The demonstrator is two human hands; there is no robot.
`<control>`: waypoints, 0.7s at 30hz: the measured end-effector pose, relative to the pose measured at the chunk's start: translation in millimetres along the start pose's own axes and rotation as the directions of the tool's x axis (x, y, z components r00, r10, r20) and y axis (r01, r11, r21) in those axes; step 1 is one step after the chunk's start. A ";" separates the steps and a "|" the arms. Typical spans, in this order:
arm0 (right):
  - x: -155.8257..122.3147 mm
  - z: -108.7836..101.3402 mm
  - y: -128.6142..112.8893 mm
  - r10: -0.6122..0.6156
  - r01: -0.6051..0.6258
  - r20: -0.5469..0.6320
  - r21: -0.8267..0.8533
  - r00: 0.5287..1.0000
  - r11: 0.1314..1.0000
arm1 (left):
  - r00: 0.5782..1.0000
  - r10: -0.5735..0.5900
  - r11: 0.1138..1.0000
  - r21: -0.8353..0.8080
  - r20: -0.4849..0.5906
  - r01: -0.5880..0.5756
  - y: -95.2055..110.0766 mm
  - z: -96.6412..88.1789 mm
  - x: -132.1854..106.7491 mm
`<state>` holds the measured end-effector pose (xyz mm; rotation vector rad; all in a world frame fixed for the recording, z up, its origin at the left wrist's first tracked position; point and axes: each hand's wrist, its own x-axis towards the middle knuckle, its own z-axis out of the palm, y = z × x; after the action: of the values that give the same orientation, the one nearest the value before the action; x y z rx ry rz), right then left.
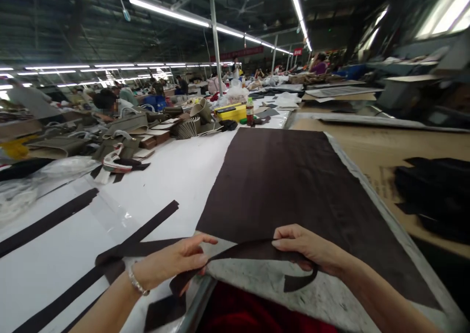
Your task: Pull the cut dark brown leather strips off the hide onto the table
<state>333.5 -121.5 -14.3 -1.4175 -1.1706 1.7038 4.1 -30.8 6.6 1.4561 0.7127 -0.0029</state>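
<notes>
A dark brown strip of material (246,250) stretches between my two hands in the head view. My left hand (183,255), with a bracelet at the wrist, pinches it near the table's front edge, index finger pointing out. On the other side my right hand (304,245) grips the strip between thumb and fingers, and its short end curls below that hand. Beyond them a large dark brown sheet (282,181) lies flat on the table. More dark strips (147,227) lie loose and crossed to the left of my left hand.
A tape dispenser (115,160) sits on the white tabletop at the left. Farther back are olive bag pieces (125,125), a yellow box (230,112) and a bottle (250,111). A black pile (436,196) rests on brown cardboard (360,137) at the right. People work in the background.
</notes>
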 end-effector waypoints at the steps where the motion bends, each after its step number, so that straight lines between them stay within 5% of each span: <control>1: -5.2 -4.5 5.3 0.012 -0.012 0.001 -0.002 1.000 1.000 | 0.999 -0.023 0.999 0.023 0.041 0.022 -1.5 2.7 2.6; 4: -21.3 -18.5 19.3 0.049 -0.049 -0.025 -0.012 0.998 0.999 | 0.998 -0.059 0.977 0.208 0.033 0.051 -7.2 9.8 10.7; 7: -38.0 -33.8 34.3 0.070 -0.070 -0.057 -0.005 0.996 0.998 | 0.990 -0.060 0.921 0.374 -0.128 0.104 -12.6 13.9 18.3; 9: -48.8 -44.5 46.2 0.077 -0.077 -0.066 0.002 0.995 0.997 | 0.980 -0.099 0.936 0.319 -0.174 0.151 -13.9 14.2 22.2; 14: -75.5 -71.5 81.5 0.086 -0.090 -0.124 -0.025 0.989 0.996 | 0.975 -0.202 0.976 0.057 -0.093 0.208 -13.7 2.5 28.6; 21: -116.7 -100.8 126.4 0.048 -0.071 -0.187 -0.118 0.981 0.991 | 0.922 -0.233 0.946 0.149 -0.310 0.290 -35.3 -24.1 38.3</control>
<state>467.2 -252.3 -83.4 -1.6622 -1.1584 1.5243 9.3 1.2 -40.7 1.5509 1.1733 -0.0692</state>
